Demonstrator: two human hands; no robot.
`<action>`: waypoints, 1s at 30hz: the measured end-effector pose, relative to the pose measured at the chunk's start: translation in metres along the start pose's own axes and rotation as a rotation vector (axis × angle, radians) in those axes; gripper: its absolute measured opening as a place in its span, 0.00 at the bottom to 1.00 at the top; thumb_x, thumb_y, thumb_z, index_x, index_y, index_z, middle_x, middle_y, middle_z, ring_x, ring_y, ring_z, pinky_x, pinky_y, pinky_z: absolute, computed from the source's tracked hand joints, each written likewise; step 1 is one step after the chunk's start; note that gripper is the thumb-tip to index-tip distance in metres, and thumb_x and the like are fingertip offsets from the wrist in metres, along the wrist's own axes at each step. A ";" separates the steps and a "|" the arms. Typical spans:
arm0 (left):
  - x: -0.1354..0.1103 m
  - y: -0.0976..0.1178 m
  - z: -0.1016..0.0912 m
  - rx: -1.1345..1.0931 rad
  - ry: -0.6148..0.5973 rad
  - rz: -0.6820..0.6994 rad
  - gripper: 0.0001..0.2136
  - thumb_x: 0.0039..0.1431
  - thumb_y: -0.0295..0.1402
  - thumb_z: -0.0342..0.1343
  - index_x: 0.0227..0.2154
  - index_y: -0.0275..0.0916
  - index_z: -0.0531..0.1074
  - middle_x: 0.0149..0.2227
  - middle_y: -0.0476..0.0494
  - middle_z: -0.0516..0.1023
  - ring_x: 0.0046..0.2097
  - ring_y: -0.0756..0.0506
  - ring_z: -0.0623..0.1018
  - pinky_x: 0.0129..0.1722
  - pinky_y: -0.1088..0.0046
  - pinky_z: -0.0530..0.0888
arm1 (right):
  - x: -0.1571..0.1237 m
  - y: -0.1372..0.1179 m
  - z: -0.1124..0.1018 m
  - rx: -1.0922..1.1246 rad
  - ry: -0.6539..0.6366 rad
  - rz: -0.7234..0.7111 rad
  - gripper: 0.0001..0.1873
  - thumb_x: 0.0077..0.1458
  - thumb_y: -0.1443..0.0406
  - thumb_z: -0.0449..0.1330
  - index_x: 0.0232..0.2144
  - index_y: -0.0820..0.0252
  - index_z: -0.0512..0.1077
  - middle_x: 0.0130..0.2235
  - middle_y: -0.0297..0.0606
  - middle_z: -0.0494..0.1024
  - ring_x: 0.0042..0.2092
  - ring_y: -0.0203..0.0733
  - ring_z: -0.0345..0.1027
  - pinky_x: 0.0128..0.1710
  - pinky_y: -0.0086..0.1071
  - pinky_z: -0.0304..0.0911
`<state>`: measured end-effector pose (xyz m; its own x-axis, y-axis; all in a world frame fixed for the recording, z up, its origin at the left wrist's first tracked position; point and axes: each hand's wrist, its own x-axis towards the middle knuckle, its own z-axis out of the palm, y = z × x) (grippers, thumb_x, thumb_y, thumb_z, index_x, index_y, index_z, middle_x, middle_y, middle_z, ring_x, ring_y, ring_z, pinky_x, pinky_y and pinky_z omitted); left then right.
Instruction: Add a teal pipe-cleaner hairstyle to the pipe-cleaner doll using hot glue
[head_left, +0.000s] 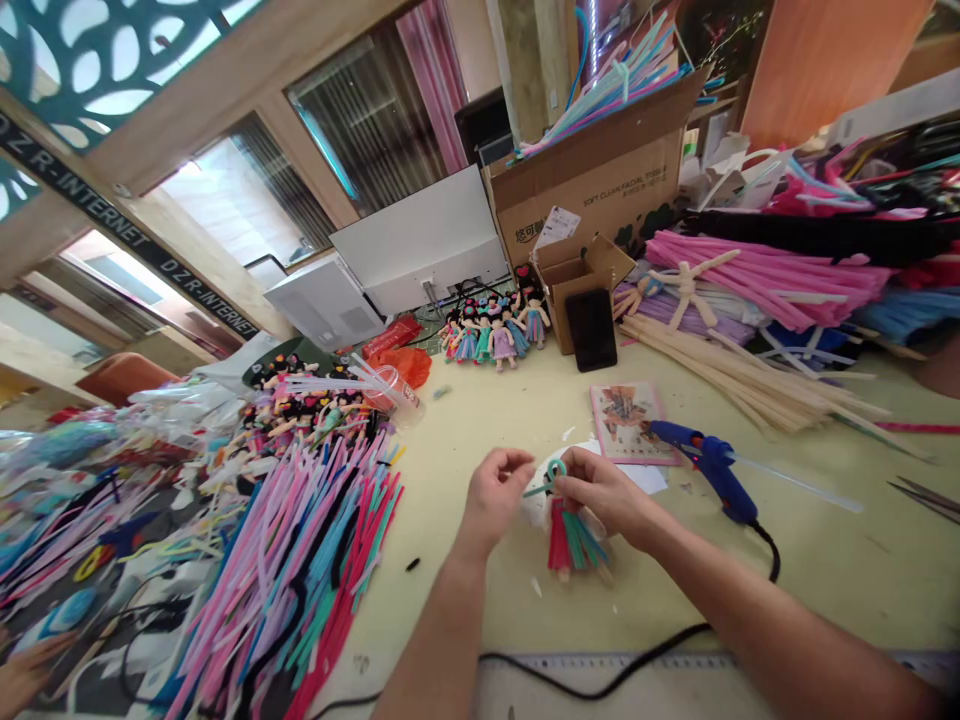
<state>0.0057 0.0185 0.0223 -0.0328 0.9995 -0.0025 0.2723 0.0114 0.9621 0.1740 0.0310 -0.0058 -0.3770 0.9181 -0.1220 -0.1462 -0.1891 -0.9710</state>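
My left hand (501, 492) pinches the free end of a short green pipe cleaner (536, 490). My right hand (600, 490) grips its coiled end together with the upper part of a small pipe-cleaner doll (574, 535). The doll's skirt hangs down in red, green and blue strands, with pale feet below. Its head and upper body are mostly hidden behind my right fingers. A white sheet (652, 478) lies partly under the hands. Right of them, a blue glue gun (709, 465) rests on the table, its nozzle over a pink-edged picture card (634, 422).
Bundles of coloured pipe cleaners (300, 560) cover the left side. Finished dolls (495, 330) stand at the back by a small cardboard box (574, 280) and a black phone (592, 330). Scissors (926, 495) lie far right. A black cable (600, 690) crosses the front edge.
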 end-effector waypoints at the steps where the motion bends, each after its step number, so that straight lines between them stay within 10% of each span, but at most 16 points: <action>1: 0.012 0.007 -0.003 0.044 0.025 0.040 0.10 0.51 0.37 0.60 0.34 0.37 0.76 0.34 0.44 0.78 0.35 0.47 0.74 0.36 0.73 0.69 | 0.003 0.001 -0.003 -0.005 0.028 -0.021 0.12 0.46 0.59 0.61 0.25 0.58 0.61 0.20 0.26 0.66 0.22 0.31 0.59 0.23 0.27 0.55; 7: 0.132 0.049 0.000 0.481 0.107 0.300 0.05 0.51 0.30 0.57 0.30 0.39 0.77 0.33 0.43 0.78 0.35 0.46 0.74 0.39 0.70 0.68 | 0.021 0.008 -0.027 -0.094 0.268 -0.143 0.14 0.45 0.56 0.61 0.23 0.56 0.61 0.19 0.26 0.62 0.22 0.33 0.57 0.23 0.28 0.53; 14: 0.249 0.062 0.040 0.930 0.186 0.238 0.11 0.58 0.30 0.51 0.42 0.40 0.74 0.42 0.39 0.78 0.46 0.41 0.74 0.44 0.67 0.65 | 0.030 0.024 -0.033 -0.008 0.296 -0.059 0.15 0.46 0.53 0.60 0.23 0.55 0.61 0.20 0.28 0.62 0.22 0.35 0.55 0.23 0.30 0.53; 30: 0.326 0.014 0.092 1.075 0.436 0.203 0.22 0.57 0.32 0.50 0.56 0.41 0.60 0.41 0.34 0.78 0.51 0.35 0.70 0.46 0.60 0.63 | 0.035 0.032 -0.030 -0.075 0.273 0.018 0.16 0.49 0.52 0.56 0.24 0.58 0.63 0.23 0.29 0.60 0.26 0.35 0.54 0.25 0.29 0.54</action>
<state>0.0869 0.3476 0.0100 -0.1648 0.8932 0.4183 0.9744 0.0818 0.2092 0.1831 0.0678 -0.0476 -0.1173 0.9766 -0.1805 -0.0696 -0.1894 -0.9794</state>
